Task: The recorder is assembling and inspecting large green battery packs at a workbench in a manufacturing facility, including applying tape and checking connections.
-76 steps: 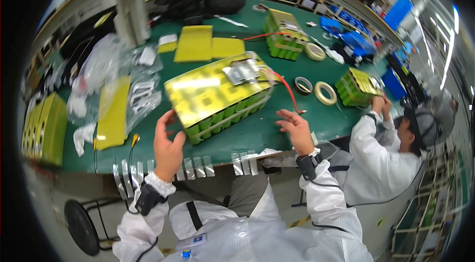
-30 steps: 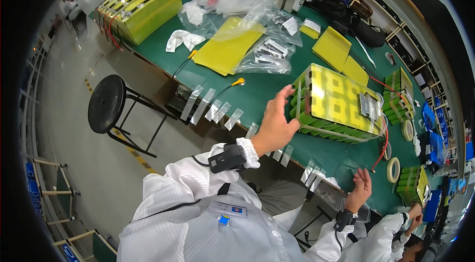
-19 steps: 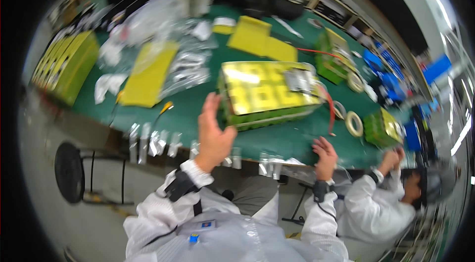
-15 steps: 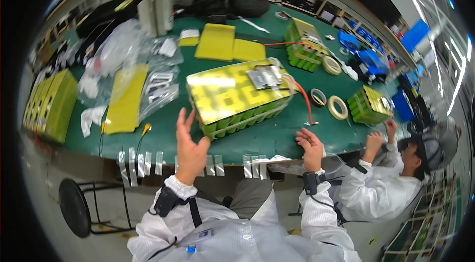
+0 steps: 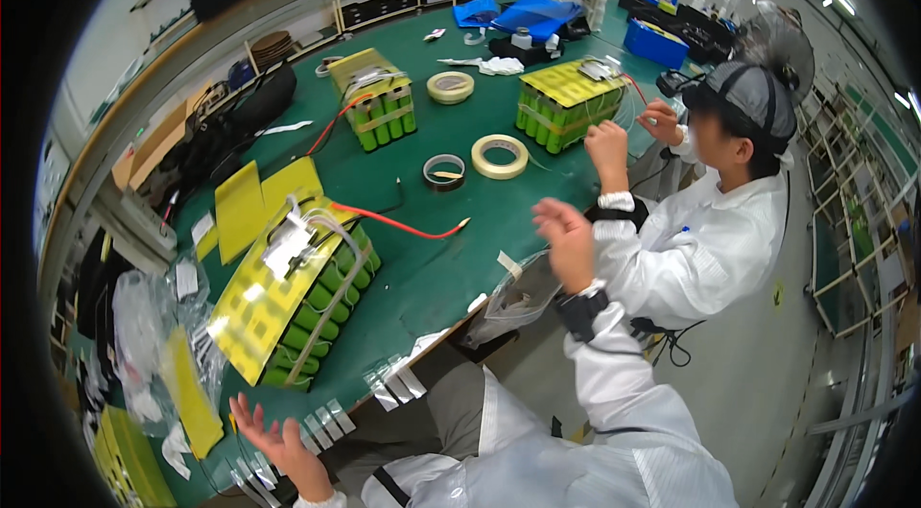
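Green-celled battery pack (image 5: 293, 302) with yellow top sheet lies on the counter (image 5: 451, 259), red wire (image 5: 398, 220) trailing off it. Left hand (image 5: 269, 431) open, fingers spread, at the counter edge near the pack. Right hand (image 5: 568, 239) open, raised, holding nothing. Tape rolls (image 5: 500, 156) further back.

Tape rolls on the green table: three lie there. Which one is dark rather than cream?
The dark roll, the smallest, lies left of the big cream roll in mid-table. The other cream roll lies farther back, near a battery pack.
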Action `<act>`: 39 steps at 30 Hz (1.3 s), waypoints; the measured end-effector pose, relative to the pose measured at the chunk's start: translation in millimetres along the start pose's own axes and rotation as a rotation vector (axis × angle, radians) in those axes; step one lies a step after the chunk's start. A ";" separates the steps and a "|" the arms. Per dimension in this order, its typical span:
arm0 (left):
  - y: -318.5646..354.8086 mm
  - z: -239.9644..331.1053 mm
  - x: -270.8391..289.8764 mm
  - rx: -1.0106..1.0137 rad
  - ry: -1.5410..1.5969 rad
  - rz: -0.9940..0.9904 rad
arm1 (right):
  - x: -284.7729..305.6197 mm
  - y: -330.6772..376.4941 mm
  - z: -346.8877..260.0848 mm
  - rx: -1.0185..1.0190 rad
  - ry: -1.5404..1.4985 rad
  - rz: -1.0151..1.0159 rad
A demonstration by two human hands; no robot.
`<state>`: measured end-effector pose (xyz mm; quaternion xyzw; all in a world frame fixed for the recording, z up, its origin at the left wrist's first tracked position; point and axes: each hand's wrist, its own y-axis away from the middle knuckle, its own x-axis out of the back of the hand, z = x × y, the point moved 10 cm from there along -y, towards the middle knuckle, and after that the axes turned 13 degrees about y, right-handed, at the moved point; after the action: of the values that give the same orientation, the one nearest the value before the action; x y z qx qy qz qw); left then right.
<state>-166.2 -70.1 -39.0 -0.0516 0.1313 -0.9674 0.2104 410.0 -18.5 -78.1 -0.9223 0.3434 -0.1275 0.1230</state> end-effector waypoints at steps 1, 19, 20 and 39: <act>5.2 11.6 -7.9 -0.002 -0.011 0.006 | 36.9 -16.2 15.5 0.035 0.127 0.113; 42.8 22.3 -103.6 -0.069 -0.191 -0.544 | -51.4 -93.1 -31.1 0.236 0.633 -0.003; 45.1 22.8 -111.3 -0.072 -0.278 -0.617 | -78.9 -101.3 -34.5 0.297 0.636 -0.121; 45.2 0.4 -164.7 -0.171 -0.793 -0.901 | -342.0 -146.8 -13.6 0.478 1.230 -0.647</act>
<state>0.9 -40.5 -58.5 -0.4752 0.0855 -0.8544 -0.1918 243.8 314.7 -70.7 -0.6873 0.0238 -0.7234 0.0619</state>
